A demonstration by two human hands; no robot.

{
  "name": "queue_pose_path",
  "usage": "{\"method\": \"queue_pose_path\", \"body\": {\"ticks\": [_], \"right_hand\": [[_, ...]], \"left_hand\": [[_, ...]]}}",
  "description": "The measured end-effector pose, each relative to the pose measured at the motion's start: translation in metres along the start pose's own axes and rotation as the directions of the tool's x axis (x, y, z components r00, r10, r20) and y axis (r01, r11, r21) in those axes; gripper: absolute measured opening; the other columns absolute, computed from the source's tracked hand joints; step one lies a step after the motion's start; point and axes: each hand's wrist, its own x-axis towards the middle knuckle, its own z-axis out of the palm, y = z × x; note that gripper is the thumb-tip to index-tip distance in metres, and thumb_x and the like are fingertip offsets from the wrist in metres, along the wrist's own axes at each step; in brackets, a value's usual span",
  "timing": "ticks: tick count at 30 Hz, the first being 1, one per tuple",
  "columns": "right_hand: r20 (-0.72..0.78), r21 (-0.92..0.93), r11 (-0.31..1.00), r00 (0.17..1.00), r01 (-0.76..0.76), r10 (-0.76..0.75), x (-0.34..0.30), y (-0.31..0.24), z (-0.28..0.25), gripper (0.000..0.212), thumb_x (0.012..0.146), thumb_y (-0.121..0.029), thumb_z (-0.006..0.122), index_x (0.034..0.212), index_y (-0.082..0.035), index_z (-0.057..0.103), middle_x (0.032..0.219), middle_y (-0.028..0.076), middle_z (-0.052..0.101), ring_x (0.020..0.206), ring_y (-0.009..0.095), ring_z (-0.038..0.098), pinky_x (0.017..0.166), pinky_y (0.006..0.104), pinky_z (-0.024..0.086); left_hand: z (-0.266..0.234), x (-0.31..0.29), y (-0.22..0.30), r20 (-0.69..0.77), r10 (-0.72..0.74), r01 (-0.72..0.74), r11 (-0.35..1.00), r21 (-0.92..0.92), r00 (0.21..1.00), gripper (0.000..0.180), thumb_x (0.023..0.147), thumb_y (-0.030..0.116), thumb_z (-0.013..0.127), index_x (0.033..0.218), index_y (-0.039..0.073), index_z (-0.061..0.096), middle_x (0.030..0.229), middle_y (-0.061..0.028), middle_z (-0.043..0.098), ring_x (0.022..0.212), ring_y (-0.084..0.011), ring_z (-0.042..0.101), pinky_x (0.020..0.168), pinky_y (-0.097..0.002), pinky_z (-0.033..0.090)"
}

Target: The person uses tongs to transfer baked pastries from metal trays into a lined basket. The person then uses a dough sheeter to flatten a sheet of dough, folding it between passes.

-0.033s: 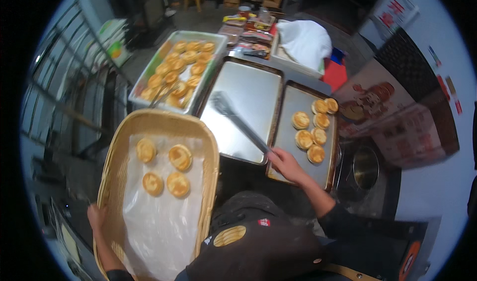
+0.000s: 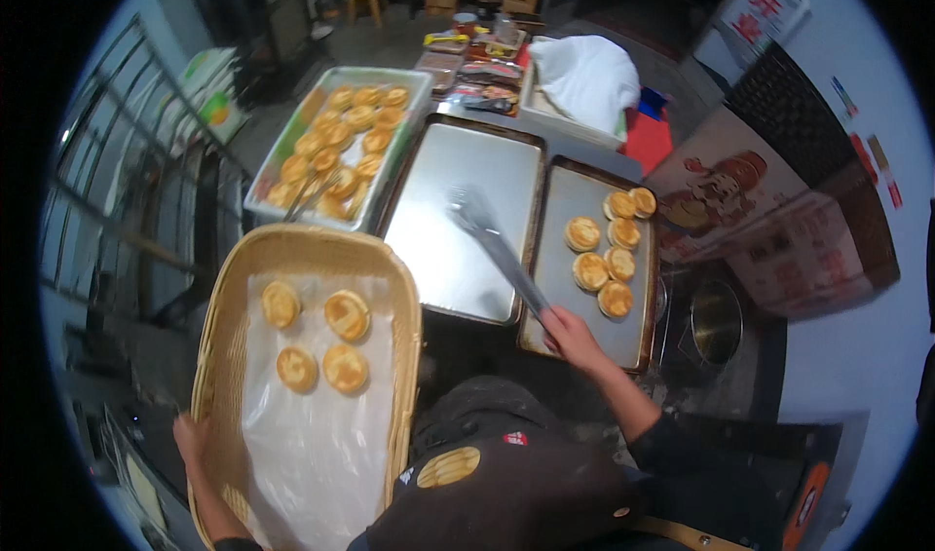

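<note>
My right hand is closed round the handle end of metal tongs. The tongs point up and left above a bare baking tray, their tips blurred and holding nothing that I can see. At the left, my left hand grips the side rim of a long woven basket. White translucent paper lines the basket, and several round golden pastries lie on its far half. Right of the tongs, a second baking tray carries several more round pastries, some touching.
Beyond the basket stands a pale plastic crate of pastries, with another pair of tongs in it. A white cloth covers a box at the back. Packages lie beside it. A metal pot stands at the right.
My right hand has moved slightly right and nearer to me, and the tongs' tips have swung right over the bare tray. The left hand stays on the basket rim. The whole view shifts slightly.
</note>
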Motion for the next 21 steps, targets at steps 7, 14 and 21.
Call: {"method": "queue_pose_path", "body": {"ticks": [7,14,21], "right_hand": [[-0.204,0.603,0.771,0.895,-0.205,0.397,-0.084,0.138,-0.033,0.052,0.111,-0.053,0.041,0.134,-0.008,0.051,0.066,0.0,0.045,0.05,0.01,0.039,0.046,0.0253,0.029],[-0.271,0.791,0.609,0.858,-0.059,0.435,0.069,0.132,-0.018,0.049,0.105,-0.061,0.051,0.117,-0.013,0.051,0.07,-0.001,0.044,0.052,0.01,0.037,0.046,0.0249,0.029],[-0.454,0.785,0.606,0.787,0.131,0.417,0.177,0.124,-0.033,0.047,0.102,-0.062,0.054,0.106,-0.016,0.052,0.069,-0.002,0.044,0.048,0.01,0.035,0.041,0.0249,0.028]], "left_hand": [[-0.023,0.002,0.021,-0.088,0.072,-0.068,0.997,0.044,0.994,0.035,0.074,0.015,0.084,0.086,-0.011,0.065,0.09,-0.0344,0.065,0.092,-0.0544,0.064,0.075,-0.0579,0.051],[-0.017,0.028,0.023,-0.119,0.243,-0.228,0.966,0.124,0.963,0.047,0.075,0.013,0.085,0.107,-0.008,0.06,0.096,-0.0328,0.064,0.097,-0.056,0.061,0.08,-0.0574,0.05],[-0.033,0.024,0.033,0.011,0.029,-0.03,0.997,0.078,1.0,0.041,0.074,0.014,0.084,0.101,-0.008,0.063,0.1,-0.0325,0.065,0.099,-0.0527,0.064,0.081,-0.0539,0.052]]}}
